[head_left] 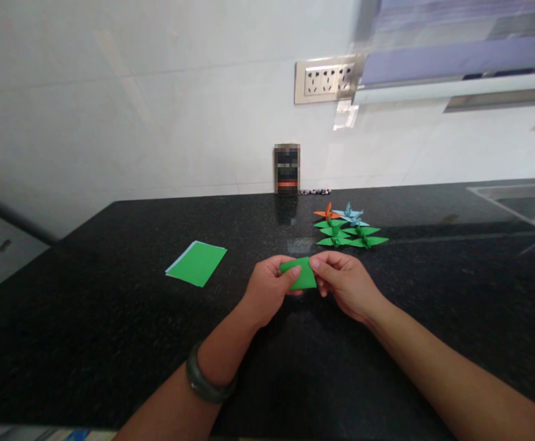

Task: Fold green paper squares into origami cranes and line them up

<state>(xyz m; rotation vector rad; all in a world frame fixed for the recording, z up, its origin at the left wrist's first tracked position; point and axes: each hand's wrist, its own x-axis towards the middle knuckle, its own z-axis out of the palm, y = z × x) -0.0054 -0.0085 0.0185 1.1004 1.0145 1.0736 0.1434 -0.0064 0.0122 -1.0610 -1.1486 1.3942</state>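
A small folded square of green origami paper (304, 275) is held up between my two hands, just above the black countertop. My left hand (269, 285) grips its left side, thumb on the front face and fingers behind. At the upper right corner, my right hand (343, 278) pinches the paper between thumb and fingertips. Behind my right hand sit several folded paper cranes: green ones (363, 236), an orange one (328, 212) and light blue ones (349, 213). To the left lies a stack of paper sheets (198, 263), green on top with pale edges below.
The black countertop (111, 331) runs back to a white tiled wall. A phone-like dark object (287, 169), blurred out, leans on that wall, with a beaded strand (315, 192) beside it. A wall socket (326, 79) is above, and a sink edge (515, 211) shows at right.
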